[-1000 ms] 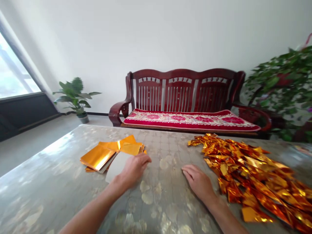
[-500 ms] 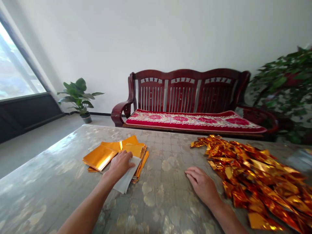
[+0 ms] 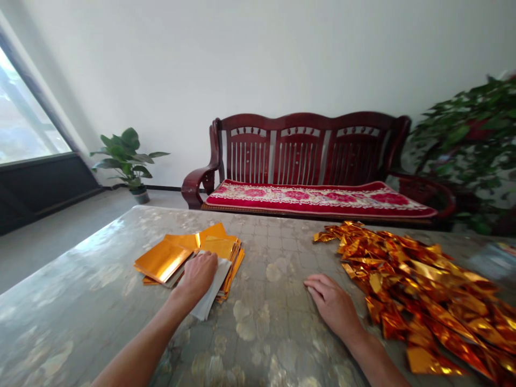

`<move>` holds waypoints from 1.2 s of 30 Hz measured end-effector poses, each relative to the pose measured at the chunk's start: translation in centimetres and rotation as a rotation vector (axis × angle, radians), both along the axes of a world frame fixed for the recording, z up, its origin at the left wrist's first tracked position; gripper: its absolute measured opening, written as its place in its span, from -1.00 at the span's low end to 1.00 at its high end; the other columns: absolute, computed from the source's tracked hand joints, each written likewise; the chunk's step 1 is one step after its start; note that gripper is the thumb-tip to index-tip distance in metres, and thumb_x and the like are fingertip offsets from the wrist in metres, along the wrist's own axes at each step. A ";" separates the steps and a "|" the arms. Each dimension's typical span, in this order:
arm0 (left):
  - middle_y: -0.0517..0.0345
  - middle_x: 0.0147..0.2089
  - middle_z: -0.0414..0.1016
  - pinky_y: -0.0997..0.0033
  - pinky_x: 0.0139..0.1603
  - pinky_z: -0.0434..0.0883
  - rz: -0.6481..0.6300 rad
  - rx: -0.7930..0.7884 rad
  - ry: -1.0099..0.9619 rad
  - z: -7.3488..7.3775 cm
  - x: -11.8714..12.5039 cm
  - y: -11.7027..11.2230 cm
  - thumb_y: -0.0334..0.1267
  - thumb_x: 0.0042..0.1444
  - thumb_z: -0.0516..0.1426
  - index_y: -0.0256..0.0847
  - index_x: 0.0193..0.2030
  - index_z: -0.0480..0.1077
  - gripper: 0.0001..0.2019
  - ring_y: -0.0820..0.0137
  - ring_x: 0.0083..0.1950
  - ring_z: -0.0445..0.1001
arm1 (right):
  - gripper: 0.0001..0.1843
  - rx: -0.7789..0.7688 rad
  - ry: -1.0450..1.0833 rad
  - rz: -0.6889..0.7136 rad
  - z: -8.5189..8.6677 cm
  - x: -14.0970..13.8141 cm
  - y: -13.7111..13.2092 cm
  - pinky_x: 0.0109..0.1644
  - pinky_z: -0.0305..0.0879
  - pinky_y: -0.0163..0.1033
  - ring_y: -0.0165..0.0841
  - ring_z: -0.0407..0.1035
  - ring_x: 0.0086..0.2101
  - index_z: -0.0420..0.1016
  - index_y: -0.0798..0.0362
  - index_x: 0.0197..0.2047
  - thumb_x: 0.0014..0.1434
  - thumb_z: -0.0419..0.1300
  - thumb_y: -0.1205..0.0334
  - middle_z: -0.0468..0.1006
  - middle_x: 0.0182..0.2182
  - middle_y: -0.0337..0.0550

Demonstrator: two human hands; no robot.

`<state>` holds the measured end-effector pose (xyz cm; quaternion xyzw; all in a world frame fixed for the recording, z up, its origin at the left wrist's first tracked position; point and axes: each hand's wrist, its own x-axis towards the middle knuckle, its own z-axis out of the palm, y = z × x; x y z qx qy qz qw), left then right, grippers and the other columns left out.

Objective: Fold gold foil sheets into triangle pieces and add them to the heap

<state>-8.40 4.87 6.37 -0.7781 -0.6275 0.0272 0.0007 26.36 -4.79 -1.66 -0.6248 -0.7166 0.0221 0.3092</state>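
My left hand (image 3: pixel 200 273) lies over a fanned stack of shiny gold foil paper (image 3: pixel 167 257), its fingers curled down on a pale paper sheet (image 3: pixel 209 298) at the near side of the stack. The fingertips are partly hidden, so how firmly they grip the sheet does not show. On the table to the right rests my right hand (image 3: pixel 332 303), fingers bent and pressed together, with nothing visible in them. Close to its right side spreads a large heap of folded gold foil pieces (image 3: pixel 419 290).
A patterned grey cover lies over the table (image 3: pixel 274 322). Beyond its far edge stands a dark red wooden bench (image 3: pixel 298 156) with a red floral cushion (image 3: pixel 318 199). A potted plant (image 3: pixel 131 156) is at the left, a leafy plant (image 3: pixel 471 140) at the right. Clear plastic (image 3: pixel 494 263) lies behind the heap.
My left hand has shifted slightly on the stack, and its thumb is now tucked more out of sight. The right hand stays in about the same place. The view has moved slightly.
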 end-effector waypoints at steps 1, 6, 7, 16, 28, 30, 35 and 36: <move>-0.16 -0.18 0.56 0.23 -0.19 0.35 0.001 -0.004 0.009 0.0 0.1 0.0 -0.41 0.29 -0.10 -0.32 -0.18 0.47 -0.70 0.10 -0.08 0.55 | -0.69 -0.001 -0.003 0.000 0.0 0.0 0.0 -0.05 0.40 -0.16 -0.24 0.49 -0.12 0.63 -0.08 -0.18 0.28 0.03 0.23 0.60 -0.14 -0.15; -0.17 -0.18 0.56 0.25 -0.17 0.33 -0.023 -0.019 0.017 0.3 -0.2 -0.2 -0.40 0.28 -0.07 -0.36 -0.17 0.45 -0.74 0.12 -0.09 0.55 | -0.69 0.002 -0.013 -0.003 -0.1 0.0 -0.1 -0.04 0.41 -0.14 -0.24 0.49 -0.12 0.63 -0.07 -0.18 0.28 0.03 0.24 0.60 -0.14 -0.15; -0.14 -0.17 0.56 0.28 -0.17 0.32 -0.030 -0.018 0.014 0.5 -0.3 -0.2 -0.40 0.28 -0.06 -0.34 -0.18 0.44 -0.76 0.15 -0.09 0.54 | -0.69 0.007 -0.013 -0.004 -0.1 0.0 -0.1 -0.04 0.41 -0.14 -0.24 0.49 -0.12 0.62 -0.07 -0.18 0.28 0.03 0.24 0.60 -0.15 -0.15; 0.12 -0.22 0.45 0.41 -0.30 0.25 -0.503 0.170 -0.148 -0.2 3.7 -3.0 -0.34 0.35 -0.05 -0.22 -0.23 0.35 -0.82 0.36 -0.22 0.47 | -0.61 0.074 -0.014 0.021 0.2 -0.4 -0.3 0.07 0.42 -0.09 -0.23 0.45 -0.01 0.50 -0.06 0.08 0.23 0.06 0.35 0.56 -0.01 -0.12; 0.18 -0.26 0.44 0.36 -0.28 0.26 -1.066 0.253 -0.134 -3.9 11.6 -6.0 -0.33 0.36 0.02 -0.19 -0.22 0.31 -0.90 0.37 -0.26 0.40 | -0.72 0.286 -0.093 0.330 2.2 -2.6 -1.3 0.13 0.32 -0.04 -0.23 0.31 0.13 0.56 -0.05 -0.21 0.22 0.09 0.47 0.56 0.02 -0.15; 0.18 -0.22 0.46 0.32 -0.21 0.30 -0.953 0.204 -0.219 -3.3 11.9 -6.5 -0.09 0.30 0.12 -0.18 -0.17 0.33 -0.80 0.32 -0.22 0.41 | -0.72 0.350 -0.097 0.274 2.2 -2.5 -1.2 0.10 0.31 -0.07 -0.25 0.38 0.04 0.54 -0.01 -0.23 0.25 0.04 0.48 0.61 -0.12 -0.14; 0.09 0.03 0.46 0.21 0.00 0.32 -0.759 0.189 -0.361 -2.5 12.8 -7.8 -0.09 0.16 0.24 -0.10 0.14 0.31 -0.56 0.20 0.00 0.39 | -0.73 0.397 -0.177 0.090 2.6 -2.6 -1.6 0.16 0.20 -0.04 -0.26 0.39 -0.11 0.51 0.03 -0.25 0.27 0.00 0.45 0.58 -0.32 -0.13; 0.11 0.00 0.48 0.21 -0.02 0.32 -0.735 0.199 -0.371 -2.7 12.9 -7.6 -0.19 0.20 0.20 -0.08 0.09 0.36 -0.68 0.22 -0.02 0.40 | -0.74 0.388 -0.190 0.077 2.7 -2.7 -1.7 0.17 0.18 -0.04 -0.26 0.38 -0.13 0.50 0.02 -0.27 0.27 0.01 0.43 0.57 -0.34 -0.14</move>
